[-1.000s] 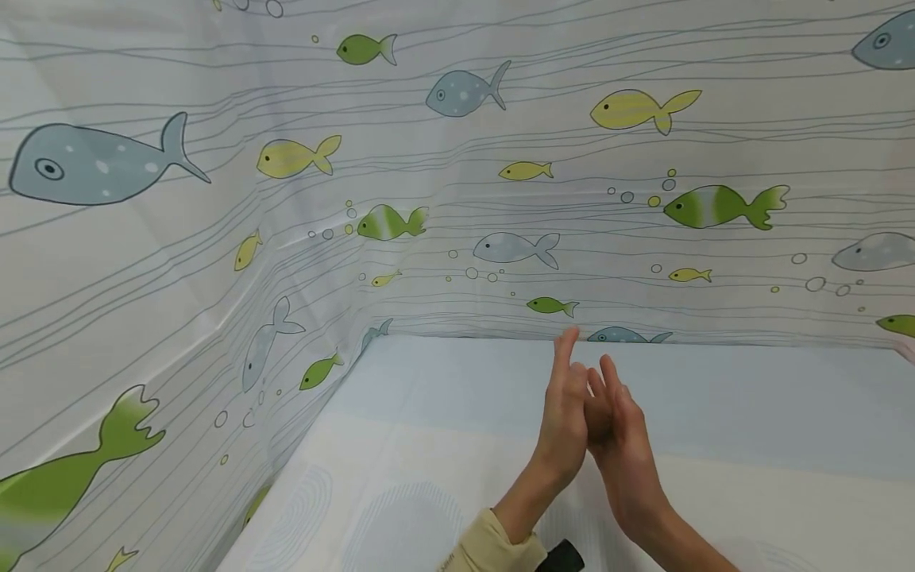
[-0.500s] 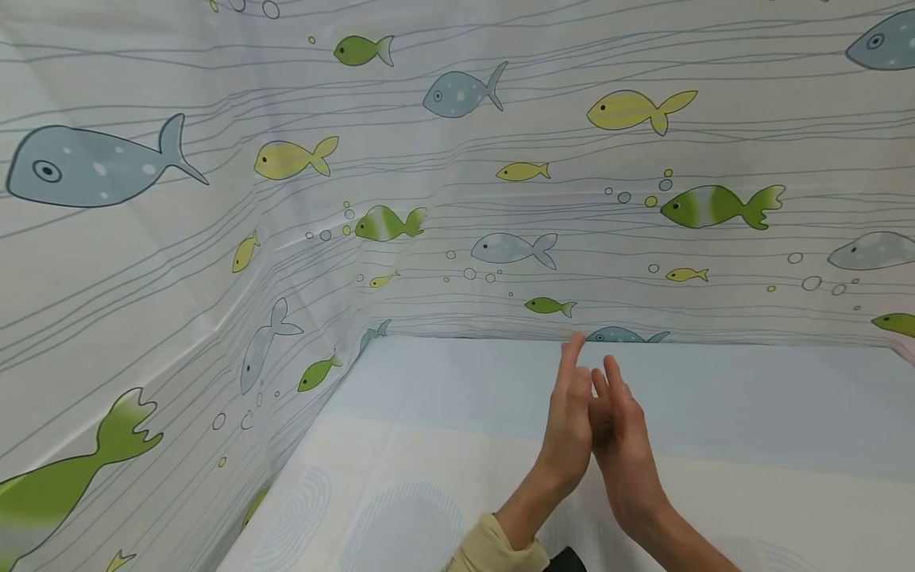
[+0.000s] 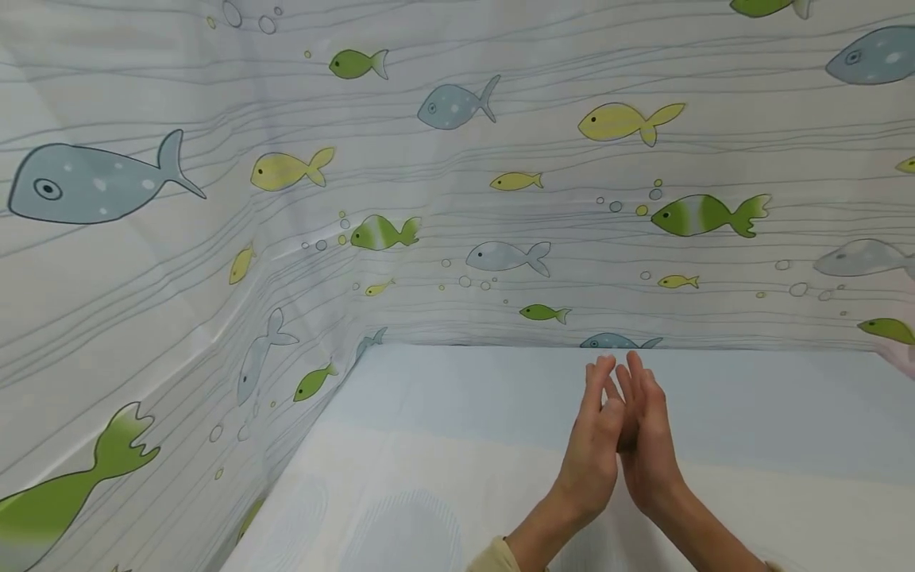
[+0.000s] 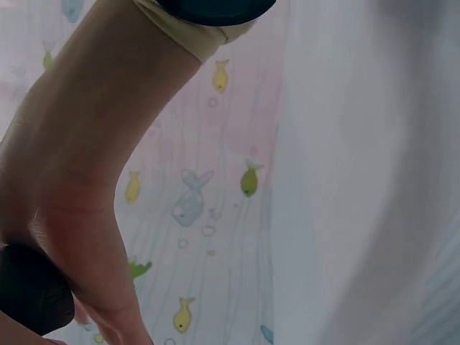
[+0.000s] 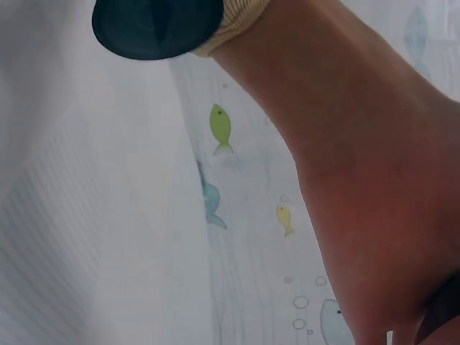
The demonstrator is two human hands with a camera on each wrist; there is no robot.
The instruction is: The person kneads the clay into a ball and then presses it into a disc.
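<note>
Both hands stand palm to palm over the bed-like surface in the head view, fingers mostly straight and pointing away. My left hand (image 3: 592, 453) and my right hand (image 3: 654, 453) have a dark rounded thing (image 3: 627, 437) between their palms. Only a bit of it shows there. In the left wrist view the dark thing (image 4: 34, 291) looks black and smooth, beside the left palm; the right wrist view has a dark edge of it (image 5: 442, 313) at lower right. Its kind cannot be made out. The fingertips sit close together at about the same height.
A pale blue and white patterned sheet (image 3: 429, 397) covers the flat surface under the hands. White fabric walls (image 3: 457, 206) printed with fish rise behind it and on the left. A dark round wristband part (image 4: 215, 8) sits on the left sleeve.
Both hands have shifted to the right. The left fingertips, earlier farther forward than the right ones, are now about level with them. The head view has tilted slightly upward.
</note>
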